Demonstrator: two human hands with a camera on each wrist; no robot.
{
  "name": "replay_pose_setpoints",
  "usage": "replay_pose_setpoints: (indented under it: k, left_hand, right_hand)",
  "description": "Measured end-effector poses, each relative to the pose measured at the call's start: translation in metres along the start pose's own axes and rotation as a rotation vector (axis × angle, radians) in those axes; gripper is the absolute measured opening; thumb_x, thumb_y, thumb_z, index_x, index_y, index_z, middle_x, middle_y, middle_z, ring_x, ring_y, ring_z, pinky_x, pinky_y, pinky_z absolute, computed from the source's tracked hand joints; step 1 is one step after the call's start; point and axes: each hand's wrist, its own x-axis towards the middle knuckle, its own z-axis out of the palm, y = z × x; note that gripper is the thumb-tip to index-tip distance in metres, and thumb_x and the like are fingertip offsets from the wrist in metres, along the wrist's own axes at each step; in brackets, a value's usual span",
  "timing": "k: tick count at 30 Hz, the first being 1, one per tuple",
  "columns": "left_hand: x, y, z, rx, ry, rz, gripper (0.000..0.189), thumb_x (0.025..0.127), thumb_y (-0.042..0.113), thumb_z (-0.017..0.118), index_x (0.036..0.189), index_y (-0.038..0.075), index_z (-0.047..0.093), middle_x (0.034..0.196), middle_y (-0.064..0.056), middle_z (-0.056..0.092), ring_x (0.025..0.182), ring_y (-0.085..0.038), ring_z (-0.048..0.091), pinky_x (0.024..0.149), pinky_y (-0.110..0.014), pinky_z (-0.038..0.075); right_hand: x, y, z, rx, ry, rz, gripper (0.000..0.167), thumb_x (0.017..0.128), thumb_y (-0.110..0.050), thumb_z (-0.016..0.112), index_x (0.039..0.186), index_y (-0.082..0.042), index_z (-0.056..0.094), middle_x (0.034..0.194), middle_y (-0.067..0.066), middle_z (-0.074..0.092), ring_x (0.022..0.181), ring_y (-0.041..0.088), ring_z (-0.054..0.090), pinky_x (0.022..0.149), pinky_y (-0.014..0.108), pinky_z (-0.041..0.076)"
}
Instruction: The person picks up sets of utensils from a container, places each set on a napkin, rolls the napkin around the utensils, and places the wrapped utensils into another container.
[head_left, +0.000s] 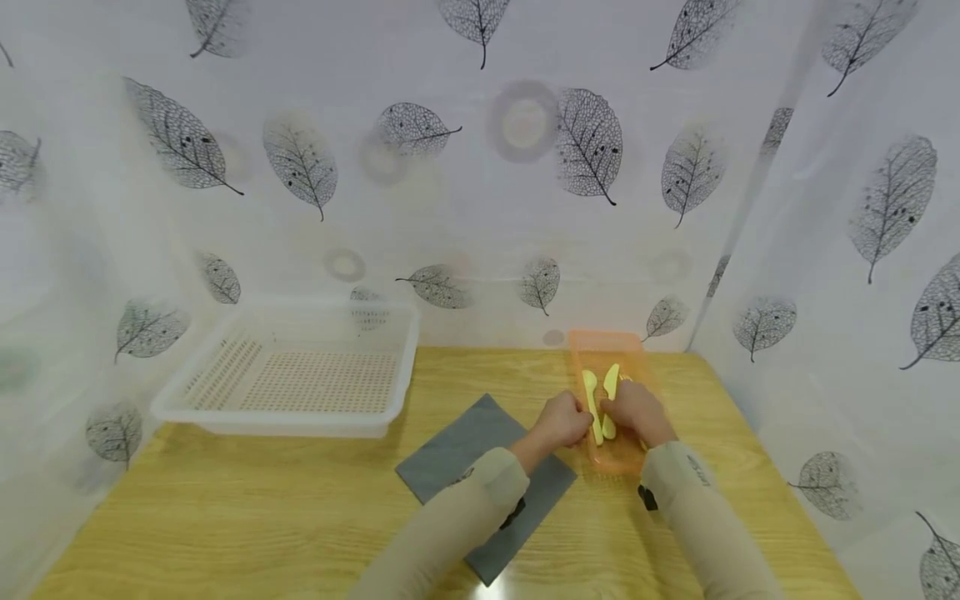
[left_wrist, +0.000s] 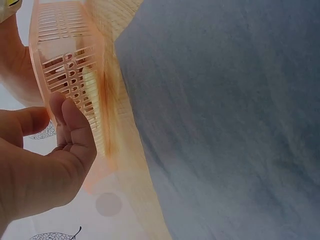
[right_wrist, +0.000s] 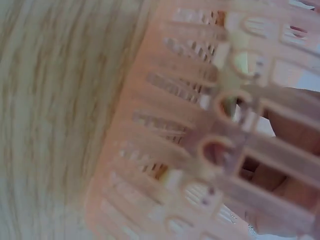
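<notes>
An orange slotted plastic basket [head_left: 622, 458] stands at the right of the table, with yellow plastic cutlery inside. My left hand [head_left: 566, 419] pinches its left rim between thumb and fingers; in the left wrist view the left hand [left_wrist: 65, 150] grips the basket's edge [left_wrist: 42, 80] from beside. A yellow spoon [head_left: 591, 392] lies along that side. My right hand [head_left: 637, 412] reaches into the basket, its curled fingertips pinching the middle of a yellow knife [head_left: 611, 382]. Tines of a yellow fork [head_left: 624, 378] show just past this hand, which covers most of it.
A grey cloth [head_left: 468, 446] lies flat on the wooden table [head_left: 285, 508], under the left forearm. At the back left stands a large white slotted basket [head_left: 277, 421]. Leaf-patterned curtains [head_left: 480, 200] hang behind the table and along both sides.
</notes>
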Motion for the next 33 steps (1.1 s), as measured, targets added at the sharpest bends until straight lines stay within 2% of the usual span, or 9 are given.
replay_pose_setpoints:
  k: [8,14,21,27,33]
  left_hand:
    - [0.0024,-0.0014,0.0002,0.004,0.002,0.012,0.042,0.091,0.002,0.054,0.051,0.012,0.042,0.044,0.003,0.047,0.040,-0.008,0.043,0.038,-0.020,0.034]
    - [0.0035,-0.0014,0.0001,0.023,0.011,0.032,0.043,0.090,0.002,0.056,0.051,0.013,0.040,0.042,0.004,0.045,0.039,-0.008,0.042,0.038,-0.019,0.033]
    - [0.0019,0.0000,-0.0002,0.031,0.006,0.010,0.044,0.090,0.002,0.057,0.052,0.014,0.039,0.042,0.004,0.044,0.039,-0.008,0.041,0.039,-0.020,0.033]
    - [0.0024,-0.0010,-0.0004,0.054,0.003,0.003,0.044,0.092,0.004,0.057,0.053,0.014,0.038,0.042,0.004,0.043,0.038,-0.008,0.039,0.039,-0.020,0.030]
    - [0.0032,-0.0013,-0.0027,0.103,-0.016,0.004,0.047,0.095,0.010,0.057,0.052,0.015,0.039,0.041,0.004,0.042,0.037,-0.009,0.037,0.039,-0.022,0.030]
  right_hand:
    - [0.0060,-0.0020,0.0050,-0.014,0.003,0.049,0.023,0.086,-0.019,0.057,0.068,-0.007,0.049,0.070,0.010,0.051,0.060,0.025,0.051,0.050,0.031,0.040]
    - [0.0094,-0.0038,0.0041,0.021,0.011,0.093,0.019,0.085,-0.015,0.051,0.069,-0.005,0.051,0.067,0.010,0.053,0.057,0.025,0.052,0.048,0.032,0.040]
    - [0.0078,-0.0041,0.0085,-0.012,0.037,0.068,0.017,0.081,-0.012,0.056,0.067,-0.004,0.051,0.065,0.010,0.053,0.055,0.025,0.053,0.046,0.031,0.041]
    - [0.0052,-0.0042,0.0079,0.013,0.058,0.051,0.015,0.081,-0.010,0.056,0.067,-0.004,0.051,0.063,0.009,0.052,0.052,0.023,0.051,0.044,0.029,0.039]
    - [0.0047,-0.0042,0.0016,0.041,0.094,-0.007,0.024,0.082,-0.012,0.055,0.060,-0.009,0.044,0.055,0.003,0.045,0.047,0.019,0.045,0.043,0.027,0.034]
